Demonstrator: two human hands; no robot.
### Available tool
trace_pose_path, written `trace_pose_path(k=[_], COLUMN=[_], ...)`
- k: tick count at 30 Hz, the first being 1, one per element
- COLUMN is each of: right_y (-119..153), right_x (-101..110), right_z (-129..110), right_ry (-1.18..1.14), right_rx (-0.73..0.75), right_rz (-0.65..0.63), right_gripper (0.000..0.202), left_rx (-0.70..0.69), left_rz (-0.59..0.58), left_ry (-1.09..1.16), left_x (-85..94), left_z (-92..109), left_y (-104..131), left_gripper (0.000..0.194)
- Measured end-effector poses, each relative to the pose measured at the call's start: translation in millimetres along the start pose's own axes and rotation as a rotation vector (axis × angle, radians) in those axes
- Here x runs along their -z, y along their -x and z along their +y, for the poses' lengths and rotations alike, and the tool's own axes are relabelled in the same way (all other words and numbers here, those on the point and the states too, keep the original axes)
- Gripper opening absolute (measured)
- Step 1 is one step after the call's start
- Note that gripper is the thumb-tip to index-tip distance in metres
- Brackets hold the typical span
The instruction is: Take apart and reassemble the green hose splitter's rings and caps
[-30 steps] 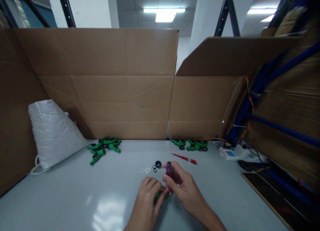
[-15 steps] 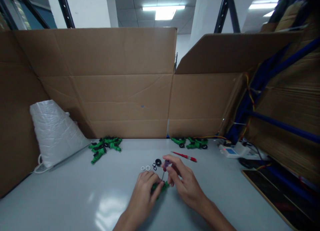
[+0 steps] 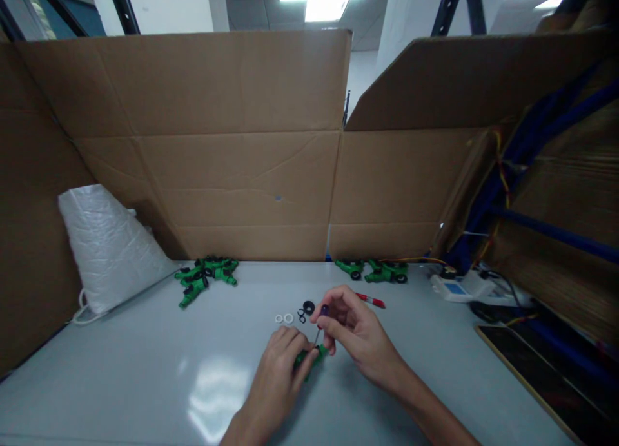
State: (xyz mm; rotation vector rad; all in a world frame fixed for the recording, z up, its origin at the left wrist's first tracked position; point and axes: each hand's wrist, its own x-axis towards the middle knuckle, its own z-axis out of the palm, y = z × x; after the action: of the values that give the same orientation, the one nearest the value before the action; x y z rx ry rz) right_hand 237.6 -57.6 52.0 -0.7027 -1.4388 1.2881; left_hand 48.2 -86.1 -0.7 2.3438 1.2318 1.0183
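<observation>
My left hand (image 3: 280, 368) grips a green part (image 3: 318, 354) low over the white table, its fingers hiding much of it. My right hand (image 3: 360, 336) pinches the dark purple handle of a small screwdriver (image 3: 324, 311), whose thin shaft points down and touches or nearly touches the green part. Just beyond the hands lie a black ring (image 3: 308, 307), a few smaller black rings (image 3: 302, 315) and two white rings (image 3: 289, 318). A red pen-like tool (image 3: 371, 300) lies behind my right hand, partly hidden by it.
Green parts (image 3: 193, 291) are piled at the back left, and more (image 3: 385, 272) stand at the back right. A white bag (image 3: 113, 252) leans at the left. Cardboard walls (image 3: 242, 182) edge the table (image 3: 120, 381). A power strip (image 3: 457, 290) and dark panel (image 3: 536, 375) sit right.
The view has tilted down and shifted slightly. My right hand has changed its hold on the screwdriver handle and now covers more of it and of the red tool. My left hand keeps its hold.
</observation>
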Motion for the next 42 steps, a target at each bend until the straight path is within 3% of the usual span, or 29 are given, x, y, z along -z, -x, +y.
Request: trace_pose_path(k=[8,20,28,37,42], right_y=[5,0,5,0,1], right_x=[0,-7,-7,-16,-14], right_z=[3,8,-5,2,0], right_ry=[0.07,-0.076,0.03,-0.049,-0.028], right_rx=[0.032,0.0,-0.006,-0.047,-0.06], right_rz=[-0.054,0.101,-0.049,0.047,-0.047], right_gripper=[0.031,0.034,0.034,0.036,0.032], left_rx=[0.006,0.034,0.032,0.022,0.026], left_rz=[-0.003,-0.036,-0.028,-0.024,-0.029], left_ry=[0.003,0.026,0.02,0.008,0.016], left_x=[-1.2,-0.2,-1.4,1.0,1.3], left_z=[0,0,1,4,5], left_y=[0,-1,0,-1,-1], left_gripper=[0.012,0.014,0.012,0.015,0.016])
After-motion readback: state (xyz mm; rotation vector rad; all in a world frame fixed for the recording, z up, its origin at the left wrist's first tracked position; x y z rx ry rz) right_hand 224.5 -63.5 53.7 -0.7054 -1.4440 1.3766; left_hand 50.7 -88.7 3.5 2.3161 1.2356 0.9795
